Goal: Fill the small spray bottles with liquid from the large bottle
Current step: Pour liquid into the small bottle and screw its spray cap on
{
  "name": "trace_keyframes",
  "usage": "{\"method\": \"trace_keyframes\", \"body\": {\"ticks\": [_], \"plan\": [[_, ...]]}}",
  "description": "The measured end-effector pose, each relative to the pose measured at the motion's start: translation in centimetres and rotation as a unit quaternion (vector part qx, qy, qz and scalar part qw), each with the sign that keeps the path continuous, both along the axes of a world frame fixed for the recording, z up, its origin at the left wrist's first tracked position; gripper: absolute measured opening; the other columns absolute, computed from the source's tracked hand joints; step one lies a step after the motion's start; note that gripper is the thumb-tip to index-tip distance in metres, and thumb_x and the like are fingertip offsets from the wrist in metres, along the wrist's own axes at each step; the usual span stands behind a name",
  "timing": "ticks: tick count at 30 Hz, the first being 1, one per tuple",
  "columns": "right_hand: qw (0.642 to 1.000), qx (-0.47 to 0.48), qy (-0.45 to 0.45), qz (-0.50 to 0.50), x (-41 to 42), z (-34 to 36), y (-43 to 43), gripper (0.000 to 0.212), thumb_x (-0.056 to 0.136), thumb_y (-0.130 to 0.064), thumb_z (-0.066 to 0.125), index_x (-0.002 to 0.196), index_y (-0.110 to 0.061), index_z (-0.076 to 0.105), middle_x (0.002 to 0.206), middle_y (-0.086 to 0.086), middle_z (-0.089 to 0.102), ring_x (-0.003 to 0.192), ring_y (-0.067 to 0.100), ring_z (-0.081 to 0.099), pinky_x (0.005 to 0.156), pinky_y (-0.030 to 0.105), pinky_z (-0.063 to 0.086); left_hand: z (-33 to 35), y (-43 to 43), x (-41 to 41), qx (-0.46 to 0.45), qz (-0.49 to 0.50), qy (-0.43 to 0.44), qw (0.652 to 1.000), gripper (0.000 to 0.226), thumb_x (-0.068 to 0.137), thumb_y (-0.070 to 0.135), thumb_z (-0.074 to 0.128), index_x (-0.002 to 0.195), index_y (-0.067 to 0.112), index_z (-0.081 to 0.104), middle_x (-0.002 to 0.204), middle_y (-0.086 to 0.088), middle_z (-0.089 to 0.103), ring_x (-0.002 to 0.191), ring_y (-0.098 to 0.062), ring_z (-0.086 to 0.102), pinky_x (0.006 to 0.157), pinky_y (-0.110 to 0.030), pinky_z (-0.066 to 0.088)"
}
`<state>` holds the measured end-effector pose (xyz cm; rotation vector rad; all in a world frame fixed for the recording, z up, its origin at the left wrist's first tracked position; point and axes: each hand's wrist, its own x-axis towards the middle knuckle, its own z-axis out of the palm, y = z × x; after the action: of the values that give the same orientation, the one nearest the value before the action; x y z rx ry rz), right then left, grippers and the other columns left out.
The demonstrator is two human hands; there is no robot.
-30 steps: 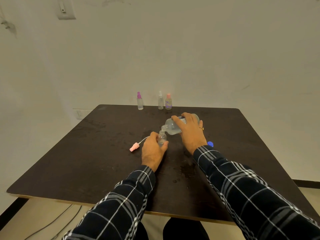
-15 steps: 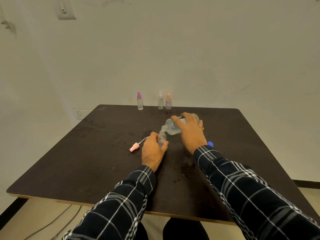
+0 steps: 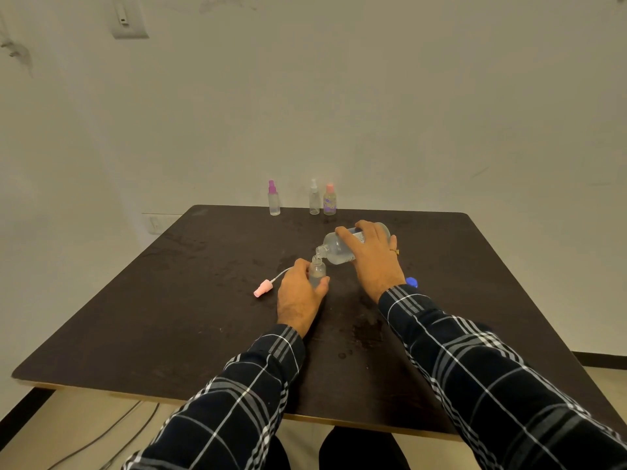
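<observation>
My left hand (image 3: 298,296) grips a small clear spray bottle (image 3: 317,273) that stands upright and uncapped on the dark table (image 3: 169,300). My right hand (image 3: 373,259) holds the large clear bottle (image 3: 336,249) tipped on its side, its neck right over the small bottle's mouth. The small bottle's pink spray head (image 3: 263,288) with its thin tube lies on the table to the left of my left hand. A blue cap (image 3: 411,282) lies just right of my right wrist.
Three capped small spray bottles stand along the far table edge: one with a purple top (image 3: 273,198), one clear-topped (image 3: 314,198), one pink-topped (image 3: 329,200). Wet patches (image 3: 366,330) mark the table between my forearms. Cables lie on the floor at lower left.
</observation>
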<state>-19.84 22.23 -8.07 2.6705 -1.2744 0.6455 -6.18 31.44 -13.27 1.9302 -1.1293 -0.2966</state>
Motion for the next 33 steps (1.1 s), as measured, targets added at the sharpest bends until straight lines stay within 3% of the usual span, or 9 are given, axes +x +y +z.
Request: {"method": "trace_keyframes", "body": {"ticks": [33], "plan": [[1.000,0.004,-0.002,0.005,-0.11,0.23,0.23,0.075,0.086,-0.007,0.067,0.146,-0.036,0.033,0.150,0.011,0.030,0.141,0.034,0.025,0.110,0.068,0.024,0.08,0.06,0.01,-0.002,0.000,-0.001,1.000,0.034,0.091,0.036,0.072,0.118,0.023,0.055,0.109,0.004,0.064,0.100,-0.012,0.062,0.092,-0.036,0.056]]}}
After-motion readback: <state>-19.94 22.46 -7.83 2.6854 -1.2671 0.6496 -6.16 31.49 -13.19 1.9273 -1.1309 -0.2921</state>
